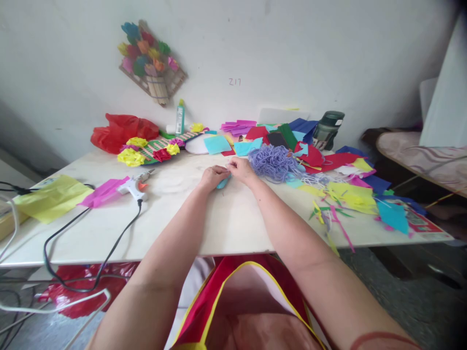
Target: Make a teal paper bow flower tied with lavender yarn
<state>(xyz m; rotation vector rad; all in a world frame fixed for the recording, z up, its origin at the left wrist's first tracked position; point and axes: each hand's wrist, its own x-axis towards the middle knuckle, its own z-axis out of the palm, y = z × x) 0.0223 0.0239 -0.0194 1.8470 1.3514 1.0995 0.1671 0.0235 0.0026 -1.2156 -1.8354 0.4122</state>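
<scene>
Both hands meet over the middle of the white table (233, 223). My left hand (215, 177) is closed on a small light-blue piece of paper (224, 182), mostly covered by the fingers. Fingertips pinched, my right hand (239, 169) touches the left hand's fingers at the paper's upper end. What that pinch holds is too small to make out. Just right of the hands lies a tangle of purple yarn (272, 162). Light-blue paper squares (217, 144) lie beyond them.
To the left rests a glue gun (134, 187) with a black cord, beside pink (104, 192) and yellow paper (54, 197). Behind are a board with paper flowers (160, 149), a glue bottle (180, 117) and a red bag (124, 132). Paper scraps (352, 197) and a dark bottle (328, 130) are right.
</scene>
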